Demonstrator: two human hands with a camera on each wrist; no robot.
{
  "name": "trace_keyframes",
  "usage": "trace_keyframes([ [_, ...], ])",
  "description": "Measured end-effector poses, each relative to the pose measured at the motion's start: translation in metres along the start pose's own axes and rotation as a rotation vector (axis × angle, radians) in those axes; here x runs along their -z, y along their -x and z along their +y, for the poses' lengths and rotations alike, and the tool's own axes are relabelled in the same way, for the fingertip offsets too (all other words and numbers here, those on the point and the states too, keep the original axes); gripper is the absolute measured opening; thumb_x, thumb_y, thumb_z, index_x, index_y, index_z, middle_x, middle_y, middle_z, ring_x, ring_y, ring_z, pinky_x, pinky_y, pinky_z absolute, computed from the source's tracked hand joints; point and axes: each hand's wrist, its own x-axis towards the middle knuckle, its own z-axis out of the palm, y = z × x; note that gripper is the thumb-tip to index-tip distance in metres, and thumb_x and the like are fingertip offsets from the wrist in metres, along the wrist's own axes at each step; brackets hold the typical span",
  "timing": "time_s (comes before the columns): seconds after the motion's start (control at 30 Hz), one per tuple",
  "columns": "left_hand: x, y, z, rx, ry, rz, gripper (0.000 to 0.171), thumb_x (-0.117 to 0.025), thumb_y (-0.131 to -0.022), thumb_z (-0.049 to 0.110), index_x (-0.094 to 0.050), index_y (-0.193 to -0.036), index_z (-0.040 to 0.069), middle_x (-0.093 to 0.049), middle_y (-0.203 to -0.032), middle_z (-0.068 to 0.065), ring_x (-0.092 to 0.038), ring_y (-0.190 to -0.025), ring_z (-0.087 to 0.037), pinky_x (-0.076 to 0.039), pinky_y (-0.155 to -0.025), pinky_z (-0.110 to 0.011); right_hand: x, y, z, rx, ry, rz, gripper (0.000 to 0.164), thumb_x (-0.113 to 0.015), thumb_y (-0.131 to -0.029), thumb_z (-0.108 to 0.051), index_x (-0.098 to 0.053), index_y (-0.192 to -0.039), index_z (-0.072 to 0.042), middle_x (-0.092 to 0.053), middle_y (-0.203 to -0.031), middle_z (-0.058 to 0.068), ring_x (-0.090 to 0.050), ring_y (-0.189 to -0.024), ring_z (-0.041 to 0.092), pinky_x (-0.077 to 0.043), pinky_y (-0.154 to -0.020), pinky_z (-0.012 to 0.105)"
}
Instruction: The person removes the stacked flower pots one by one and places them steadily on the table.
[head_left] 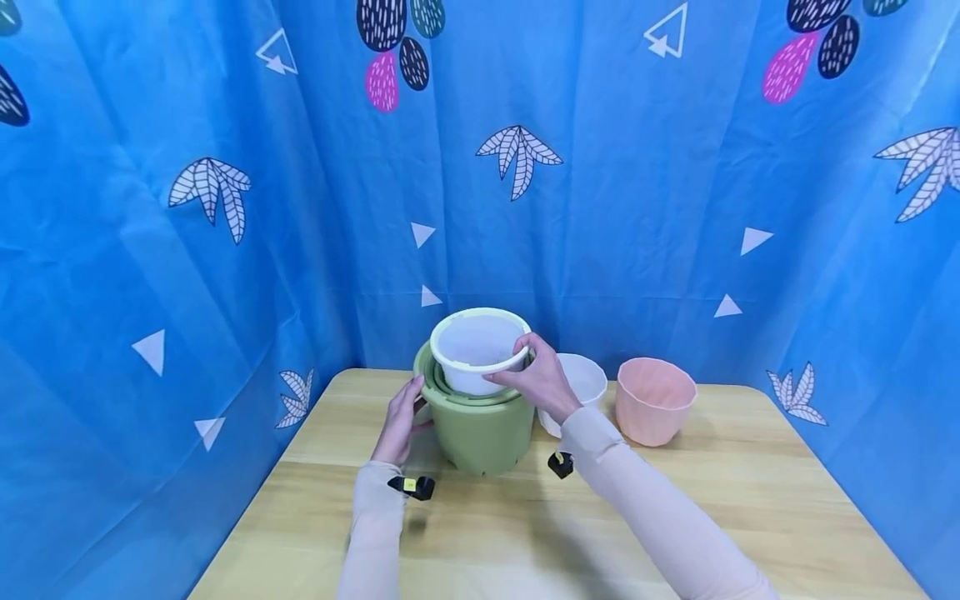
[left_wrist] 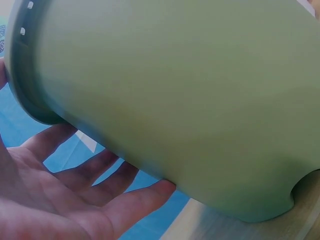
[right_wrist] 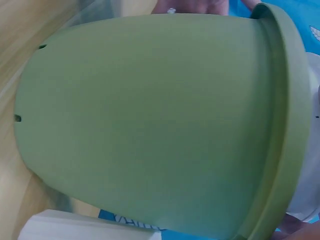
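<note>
A large green flowerpot (head_left: 483,437) stands upright on the table, with further green rims nested inside its mouth. My left hand (head_left: 399,421) holds its left side. In the left wrist view the thumb lies at the rim, and the fingers (left_wrist: 140,200) rest along the wall of the green pot (left_wrist: 175,100). A smaller white flowerpot (head_left: 468,382) sits partly down inside the nested green rims, its lower part hidden. On its right side, my right hand (head_left: 543,379) pinches the white rim between thumb and fingers. The green pot (right_wrist: 150,120) hides most of this grip in the right wrist view.
Just right of the green pot stands a white faceted pot (head_left: 585,379), partly behind my right hand. Farther right is a pink faceted pot (head_left: 656,400). A patterned blue curtain (head_left: 600,250) surrounds the wooden table (head_left: 465,542) at the back and sides.
</note>
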Motion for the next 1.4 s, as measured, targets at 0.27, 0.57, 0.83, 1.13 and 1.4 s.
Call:
trace_keyframes([
  [0.27, -0.002, 0.000, 0.003, 0.007, 0.004, -0.004, 0.067, -0.047, -0.107, 0.053, -0.037, -0.160, 0.013, -0.030, -0.169, -0.015, -0.028, -0.157, -0.041, -0.033, -0.117, -0.074, 0.006, -0.001, -0.004, 0.044, -0.058, 0.003, 0.053, -0.094, -0.075, -0.020, -0.048, -0.101, -0.009, -0.056, -0.113, 0.011, -0.052, -0.119, 0.028, -0.042, -0.094, 0.037],
  [0.57, -0.001, 0.000, 0.003, 0.005, 0.001, -0.004, 0.065, -0.045, -0.108, 0.052, -0.038, -0.160, 0.013, -0.030, -0.168, -0.014, -0.029, -0.157, -0.040, -0.033, -0.117, -0.075, 0.008, -0.001, -0.008, 0.069, -0.050, -0.024, 0.057, -0.092, -0.077, -0.023, -0.044, -0.103, -0.009, -0.054, -0.118, 0.014, -0.049, -0.118, 0.028, -0.039, -0.093, 0.037],
  [0.83, -0.001, 0.001, 0.001, -0.005, 0.001, -0.006, 0.066, -0.045, -0.108, 0.052, -0.037, -0.160, 0.011, -0.029, -0.169, -0.014, -0.028, -0.157, -0.041, -0.033, -0.116, -0.076, 0.011, -0.001, -0.010, 0.101, -0.048, -0.037, 0.058, -0.089, -0.080, -0.022, -0.038, -0.103, -0.009, -0.050, -0.118, 0.010, -0.048, -0.121, 0.028, -0.039, -0.093, 0.037],
  [1.13, -0.001, 0.001, 0.001, -0.013, -0.018, -0.005, 0.068, -0.045, -0.107, 0.055, -0.036, -0.161, 0.014, -0.028, -0.170, -0.014, -0.026, -0.157, -0.043, -0.034, -0.115, -0.076, 0.017, 0.001, -0.017, 0.109, -0.097, -0.041, 0.055, -0.086, -0.083, -0.015, -0.034, -0.100, -0.011, -0.047, -0.126, 0.011, -0.049, -0.120, 0.030, -0.043, -0.090, 0.036],
  [1.4, 0.001, 0.003, -0.001, 0.004, -0.025, -0.007, 0.070, -0.044, -0.106, 0.058, -0.036, -0.161, 0.016, -0.027, -0.171, -0.012, -0.026, -0.158, -0.042, -0.034, -0.116, -0.074, 0.018, 0.002, -0.021, 0.120, -0.092, -0.050, 0.056, -0.087, -0.082, -0.012, -0.034, -0.100, -0.009, -0.046, -0.122, 0.014, -0.048, -0.126, 0.034, -0.045, -0.098, 0.044],
])
